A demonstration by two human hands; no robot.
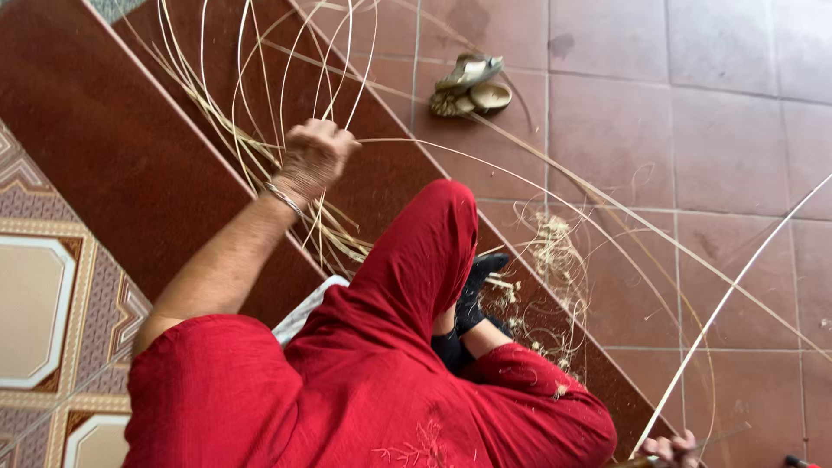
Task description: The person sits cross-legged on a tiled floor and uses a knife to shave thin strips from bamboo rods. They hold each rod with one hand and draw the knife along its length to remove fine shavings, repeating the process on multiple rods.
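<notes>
Upper centre of the frame, the left hand [314,156] is clenched around a bundle of pale cane strips [251,104] fanning over the dark step [113,147]. At the bottom right edge, the right hand [672,449] pinches one long strip [737,295], fingers curled closed.

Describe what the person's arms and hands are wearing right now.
Both arms come out of short red sleeves and are bare below. The left hand has a thin silver bangle at its wrist. The right hand is cut off by the frame's edge; no jewellery shows.

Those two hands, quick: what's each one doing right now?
Left hand: closed in a fist around a bundle of thin pale cane strips.
Right hand: at the frame's bottom edge, fingers curled on a long pale strip.
</notes>
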